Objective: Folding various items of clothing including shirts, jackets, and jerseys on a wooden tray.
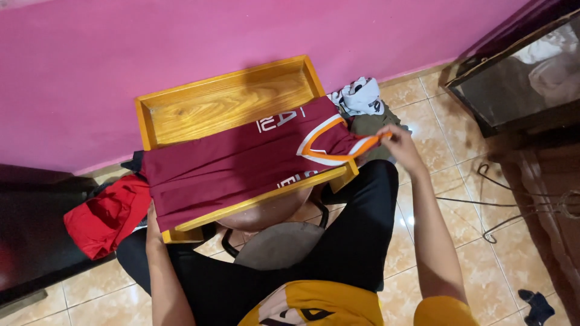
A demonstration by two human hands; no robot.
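From the head camera I'm seeing the right hand (pixel 399 147) pinching the orange-trimmed shoulder of a soft, light maroon jersey (pixel 241 166) lying across a wooden tray (pixel 223 99), while the left hand (pixel 152 226) is gripping its hem, best held by the edges

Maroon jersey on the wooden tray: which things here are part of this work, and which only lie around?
In use: maroon jersey, wooden tray, right hand pinching its collar, left hand at its hem.

Lying about: red cloth, white garment, dark sock.
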